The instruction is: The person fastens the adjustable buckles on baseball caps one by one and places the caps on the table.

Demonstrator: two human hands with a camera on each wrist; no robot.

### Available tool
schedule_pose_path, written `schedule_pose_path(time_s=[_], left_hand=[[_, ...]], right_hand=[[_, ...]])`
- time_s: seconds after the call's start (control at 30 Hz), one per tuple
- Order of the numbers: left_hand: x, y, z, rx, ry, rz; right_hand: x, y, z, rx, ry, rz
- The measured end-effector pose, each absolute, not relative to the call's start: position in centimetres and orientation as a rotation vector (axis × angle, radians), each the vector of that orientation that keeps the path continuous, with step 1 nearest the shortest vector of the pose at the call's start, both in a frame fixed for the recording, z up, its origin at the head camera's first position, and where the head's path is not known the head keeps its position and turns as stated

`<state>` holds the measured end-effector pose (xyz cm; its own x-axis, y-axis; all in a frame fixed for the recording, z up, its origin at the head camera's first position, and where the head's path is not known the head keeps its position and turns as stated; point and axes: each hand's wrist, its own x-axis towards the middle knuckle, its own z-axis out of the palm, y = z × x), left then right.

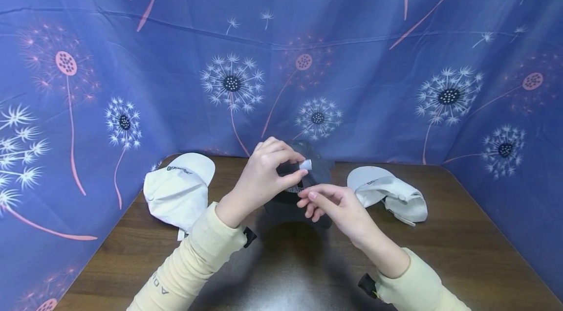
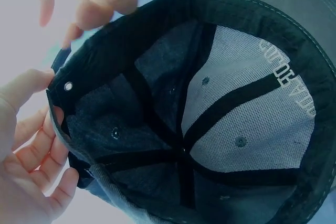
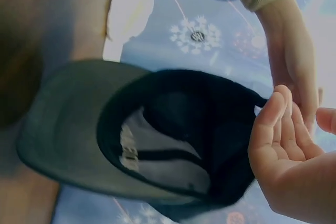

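Note:
A dark baseball cap (image 1: 322, 168) is held up off the table, its inside facing me and its lettering visible in the front panel. My left hand (image 1: 264, 171) pinches the cap's rear edge between thumb and fingers, and a small pale piece shows at those fingertips. In the left wrist view, the left hand (image 2: 39, 145) grips that edge beside a metal eyelet (image 2: 68, 86). My right hand (image 1: 338, 208) hovers close to the rear edge, its fingers loosely bent. The right wrist view shows the right hand (image 3: 286, 156) with its thumb apart from its fingers; whether they touch the cap cannot be told.
White caps lie on the brown wooden table (image 1: 457, 252), one cap (image 1: 176, 193) at the left and another cap (image 1: 391, 191) at the right. Behind the table hangs a blue cloth (image 1: 374, 81) with dandelion prints.

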<state>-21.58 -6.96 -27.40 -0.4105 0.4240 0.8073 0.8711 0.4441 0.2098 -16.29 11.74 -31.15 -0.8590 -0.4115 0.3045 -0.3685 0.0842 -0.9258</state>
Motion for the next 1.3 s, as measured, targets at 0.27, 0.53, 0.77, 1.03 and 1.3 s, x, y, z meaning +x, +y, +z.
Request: schedule_pose_path(time_s=[0.27, 0.53, 0.77, 1.03, 1.3], left_hand=[[-21.4, -6.8, -27.4, -1.050, -2.011, -0.834], [-21.3, -6.7, -27.5, -0.973, -2.002, -0.848], [-21.2, -6.5, -27.7, -0.910, -1.978, -0.859], [-20.7, -6.0, -27.6, -0.814, -1.933, -0.851], [-20.3, -5.3, -27.6, -0.685, -1.912, -0.792]], right_hand=[[-16.2, 10.6, -32.2, -0.811, 2.192, -1.968], [-16.2, 10.1, -31.7, -0.804, 2.182, -2.167], [-16.5, 10.0, -31.5, -0.737, 2.242, -2.264], [-16.9, 9.6, -31.3, -0.664, 2.336, -2.380], [-17.5, 9.0, -30.6, -0.445, 2.320, -2.531]])
